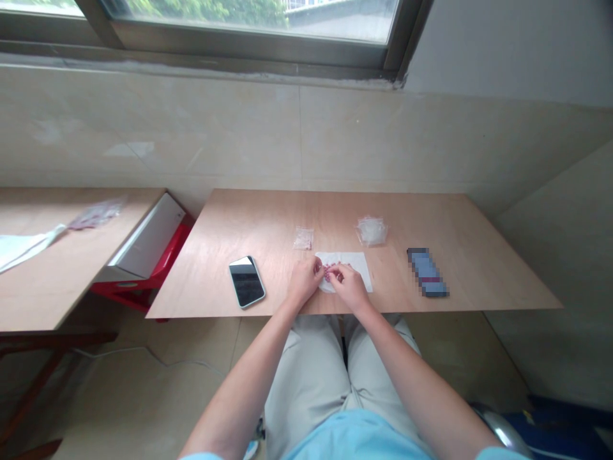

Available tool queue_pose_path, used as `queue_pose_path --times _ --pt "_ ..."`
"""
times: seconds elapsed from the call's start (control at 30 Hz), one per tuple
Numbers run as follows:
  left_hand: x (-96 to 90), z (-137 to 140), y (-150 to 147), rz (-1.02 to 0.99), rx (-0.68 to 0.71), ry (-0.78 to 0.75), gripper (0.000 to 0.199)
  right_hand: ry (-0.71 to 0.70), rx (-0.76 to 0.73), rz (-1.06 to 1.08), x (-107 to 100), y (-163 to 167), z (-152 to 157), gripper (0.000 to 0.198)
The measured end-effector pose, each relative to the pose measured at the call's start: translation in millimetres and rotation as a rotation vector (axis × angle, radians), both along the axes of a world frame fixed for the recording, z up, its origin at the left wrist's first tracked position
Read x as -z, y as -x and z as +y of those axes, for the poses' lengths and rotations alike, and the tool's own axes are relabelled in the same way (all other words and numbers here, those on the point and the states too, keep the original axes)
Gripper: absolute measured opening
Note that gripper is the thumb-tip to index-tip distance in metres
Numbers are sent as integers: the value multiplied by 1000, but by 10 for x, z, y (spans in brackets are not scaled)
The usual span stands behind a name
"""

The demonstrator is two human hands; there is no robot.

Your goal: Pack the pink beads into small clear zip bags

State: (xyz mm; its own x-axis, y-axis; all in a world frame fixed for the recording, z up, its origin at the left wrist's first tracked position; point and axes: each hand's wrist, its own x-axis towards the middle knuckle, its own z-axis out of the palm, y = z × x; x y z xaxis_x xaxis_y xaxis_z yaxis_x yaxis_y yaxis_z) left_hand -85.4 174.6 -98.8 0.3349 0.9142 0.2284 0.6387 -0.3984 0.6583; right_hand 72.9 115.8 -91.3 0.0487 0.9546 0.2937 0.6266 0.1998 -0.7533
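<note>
Both left hand (305, 280) and right hand (351, 285) pinch tiny pink pieces (327, 273) (details blurred) over a white sheet (360, 262).

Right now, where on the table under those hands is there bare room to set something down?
Bare wood on the table lies left of the phone, in the back-left corner, and right of the pixelated object. The front middle is crowded: left hand and right hand are at pink bits over a white sheet, two clear bags behind.

L hand (305, 279): at pinkish bits (327, 275), grip unclear
R hand (352, 285): curled at same bits
White sheet (360, 263): under bits
Sm. bag (303, 238): beyond L hand
Lg. bag (372, 231): beyond sheet
Phone (247, 282): on tbl (196, 281), L of hands
</note>
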Motion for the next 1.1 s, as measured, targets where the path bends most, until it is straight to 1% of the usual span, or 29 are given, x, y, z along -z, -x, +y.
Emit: queue_pose_path --times 0.1,0.2,0.3,0.47,0.67,0.83,0.97,1.1 --pt "0 -2 -5 -2 -3 -3 4 4 -11 -144 96 -83 -182 22" --pt "-3 -8 -7 9 -5 -3 5 -6 -35 -231 148 -101 -312 28" --pt "-5 -14 -8 17 -8 -1 5 -10 -32 -253 147 -88 -363 29" --pt "-13 -18 -6 16 -5 -8 5 -8 -48 -264 110 -68 -355 38" --pt "-24 -21 -6 17 2 -12 6 -18 -41 -231 90 -70 -362 27" --pt "-22 -15 -6 21 -3 -15 5 -26 -37 -231 97 -64 -368 27" --pt "-28 -18 -3 24 -7 -12 6 -21 -23 -232 113 -52 -347 19" --pt "-37 -24 -2 28 -7 -8 5 -27 -16 -236 118 -37 -320 23"
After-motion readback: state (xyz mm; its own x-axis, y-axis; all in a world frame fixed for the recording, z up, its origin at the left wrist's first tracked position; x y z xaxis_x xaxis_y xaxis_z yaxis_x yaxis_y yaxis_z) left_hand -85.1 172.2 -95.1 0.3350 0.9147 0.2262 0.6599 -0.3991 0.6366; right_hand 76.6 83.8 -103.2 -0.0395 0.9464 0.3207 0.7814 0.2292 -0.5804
